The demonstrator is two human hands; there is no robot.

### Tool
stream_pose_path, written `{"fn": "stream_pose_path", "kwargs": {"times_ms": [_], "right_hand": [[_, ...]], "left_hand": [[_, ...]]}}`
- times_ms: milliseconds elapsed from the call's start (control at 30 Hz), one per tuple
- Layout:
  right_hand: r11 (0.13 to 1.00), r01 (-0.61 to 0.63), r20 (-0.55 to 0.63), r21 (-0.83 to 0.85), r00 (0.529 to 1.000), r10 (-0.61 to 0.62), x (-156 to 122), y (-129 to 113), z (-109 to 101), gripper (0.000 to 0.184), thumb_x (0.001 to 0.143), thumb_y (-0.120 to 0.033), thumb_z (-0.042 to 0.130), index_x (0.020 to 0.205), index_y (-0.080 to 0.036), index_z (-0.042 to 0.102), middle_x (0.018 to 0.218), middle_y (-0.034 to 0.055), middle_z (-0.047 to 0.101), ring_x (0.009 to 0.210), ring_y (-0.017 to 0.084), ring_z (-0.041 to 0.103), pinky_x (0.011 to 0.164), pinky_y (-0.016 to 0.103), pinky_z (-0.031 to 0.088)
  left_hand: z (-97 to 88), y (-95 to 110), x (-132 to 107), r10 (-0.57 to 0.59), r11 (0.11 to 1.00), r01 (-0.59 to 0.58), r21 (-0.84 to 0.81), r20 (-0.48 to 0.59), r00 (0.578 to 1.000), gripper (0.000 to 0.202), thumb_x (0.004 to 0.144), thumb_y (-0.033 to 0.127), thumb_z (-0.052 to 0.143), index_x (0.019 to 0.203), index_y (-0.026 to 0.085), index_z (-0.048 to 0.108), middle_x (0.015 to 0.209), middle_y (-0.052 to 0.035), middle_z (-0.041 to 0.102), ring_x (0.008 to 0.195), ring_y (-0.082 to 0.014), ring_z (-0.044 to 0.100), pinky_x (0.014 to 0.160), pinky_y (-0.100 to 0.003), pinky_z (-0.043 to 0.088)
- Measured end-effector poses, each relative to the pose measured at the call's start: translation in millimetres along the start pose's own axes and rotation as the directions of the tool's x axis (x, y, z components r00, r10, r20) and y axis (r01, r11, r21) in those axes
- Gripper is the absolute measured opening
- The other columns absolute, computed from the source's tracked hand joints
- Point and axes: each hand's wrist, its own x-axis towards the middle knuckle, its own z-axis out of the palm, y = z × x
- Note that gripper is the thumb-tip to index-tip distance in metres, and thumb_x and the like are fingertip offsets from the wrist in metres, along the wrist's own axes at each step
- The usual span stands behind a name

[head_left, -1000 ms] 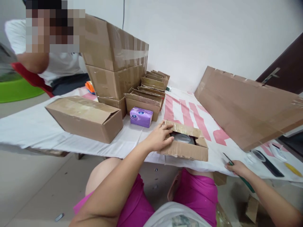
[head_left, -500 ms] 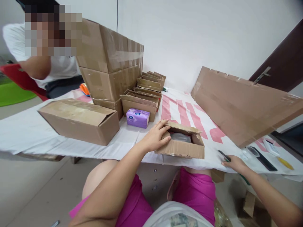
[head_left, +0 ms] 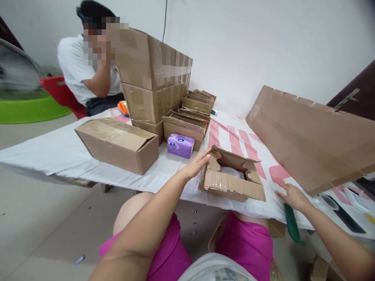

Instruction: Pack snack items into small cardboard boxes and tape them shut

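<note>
An open cardboard box (head_left: 234, 187) stands at the table's front edge, its flaps spread and its cut edges ragged. Inside lies something clear and rounded (head_left: 231, 171), too covered to name. My left hand (head_left: 197, 164) rests its stretched fingers along the box's left side. Further right, my right hand (head_left: 294, 197) is low over the cloth with its fingers apart. Just below it, a green-handled tool (head_left: 293, 226) sticks out over the table's edge; its other end is hidden by the hand.
A purple tissue pack (head_left: 181, 146) and a closed carton (head_left: 117, 146) stand left, before stacked taped cartons (head_left: 155, 82). A large cardboard sheet (head_left: 313, 136) leans at the right, near a black-handled item (head_left: 345, 214). A person in a white shirt (head_left: 74, 70) sits at the far left.
The box flaps have opened wider. My left hand has slid from the box's top edge to its side. My right hand has let go of the green-handled tool. The view has turned left.
</note>
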Motion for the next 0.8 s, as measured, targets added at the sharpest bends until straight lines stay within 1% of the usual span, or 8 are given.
{"fn": "stream_pose_path", "kwargs": {"times_ms": [67, 133, 267, 367, 533, 667, 733, 800], "right_hand": [[0.998, 0.048, -0.09, -0.044, 0.995, -0.051, 3, -14, 3, 0.05, 0.085, -0.044, 0.049, 0.124, -0.014, 0.059, 0.127, 0.0181, 0.059, 0.12, 0.034, 0.052, 0.101, 0.044, 0.038], [0.995, 0.058, -0.159, -0.076, 0.985, -0.07, 0, -28, 14, 0.049, 0.09, -0.042, 0.042, 0.128, -0.014, 0.055, 0.128, 0.0178, 0.058, 0.118, 0.034, 0.052, 0.097, 0.046, 0.041], [0.999, 0.01, -0.174, -0.053, 0.985, -0.019, -14, -40, 42, 0.045, 0.095, -0.037, 0.033, 0.127, -0.015, 0.054, 0.129, 0.0173, 0.057, 0.116, 0.033, 0.051, 0.092, 0.047, 0.043], [1.0, 0.007, -0.183, -0.022, 0.983, -0.011, -18, -38, 52, 0.045, 0.095, -0.038, 0.032, 0.127, -0.015, 0.055, 0.129, 0.0159, 0.057, 0.118, 0.031, 0.049, 0.095, 0.045, 0.041], [0.997, 0.067, -0.188, 0.041, 0.981, -0.058, -3, -29, 47, 0.043, 0.094, -0.04, 0.039, 0.123, -0.015, 0.058, 0.124, 0.0138, 0.06, 0.119, 0.026, 0.049, 0.103, 0.039, 0.036], [0.991, 0.083, -0.181, 0.104, 0.981, -0.063, 13, -12, 28, 0.039, 0.092, -0.038, 0.041, 0.114, -0.015, 0.063, 0.11, 0.0106, 0.068, 0.105, 0.021, 0.058, 0.094, 0.031, 0.043], [0.99, 0.06, -0.208, 0.127, 0.978, -0.033, 9, 1, 20, 0.041, 0.093, -0.038, 0.038, 0.116, -0.014, 0.062, 0.112, 0.0117, 0.068, 0.103, 0.022, 0.06, 0.092, 0.033, 0.045], [0.99, 0.035, -0.255, 0.139, 0.967, 0.001, -8, 11, 18, 0.045, 0.093, -0.039, 0.035, 0.121, -0.011, 0.059, 0.122, 0.0157, 0.063, 0.113, 0.026, 0.055, 0.097, 0.038, 0.042]], "left_hand": [[-0.6, 0, -1, 0.001, 1.0, -0.001, -0.004, 0.005, 1.0, 0.056, 0.094, 0.049, 0.035, 0.144, 0.022, 0.039, 0.153, -0.008, 0.035, 0.142, -0.0237, 0.033, 0.112, -0.045, 0.036], [-1.6, 1, -2, 0.008, 1.0, -0.009, 0.018, 0.013, 1.0, 0.059, 0.093, 0.051, 0.039, 0.144, 0.02, 0.039, 0.153, -0.0086, 0.035, 0.142, -0.0234, 0.032, 0.115, -0.043, 0.032], [-2.2, 1, -3, 0.01, 0.998, -0.012, 0.058, 0.032, 0.999, 0.061, 0.092, 0.054, 0.037, 0.144, 0.022, 0.038, 0.155, -0.0068, 0.032, 0.144, -0.0235, 0.029, 0.117, -0.043, 0.027], [-0.1, 0, -2, -0.002, 0.999, 0.001, 0.037, 0.027, 1.0, 0.064, 0.092, 0.057, 0.037, 0.145, 0.022, 0.035, 0.156, -0.0064, 0.03, 0.145, -0.0243, 0.026, 0.118, -0.043, 0.024], [3.0, -1, 0, -0.022, 1.0, 0.023, 0.022, -0.007, 1.0, 0.067, 0.09, 0.059, 0.04, 0.146, 0.021, 0.035, 0.155, -0.0085, 0.031, 0.144, -0.0269, 0.027, 0.118, -0.045, 0.024], [3.7, -1, 0, -0.031, 1.0, 0.031, 0.001, -0.001, 1.0, 0.07, 0.088, 0.061, 0.042, 0.145, 0.021, 0.036, 0.155, -0.0095, 0.032, 0.143, -0.0288, 0.029, 0.117, -0.046, 0.026], [4.0, -2, 1, -0.037, 0.999, 0.037, -0.02, 0.0, 0.999, 0.073, 0.087, 0.062, 0.043, 0.145, 0.02, 0.035, 0.154, -0.0101, 0.034, 0.142, -0.0293, 0.03, 0.117, -0.046, 0.026], [4.2, -3, 3, -0.052, 0.998, 0.052, -0.037, -0.002, 0.999, 0.074, 0.086, 0.063, 0.044, 0.146, 0.02, 0.035, 0.154, -0.0105, 0.034, 0.142, -0.0297, 0.031, 0.117, -0.047, 0.025]]}}
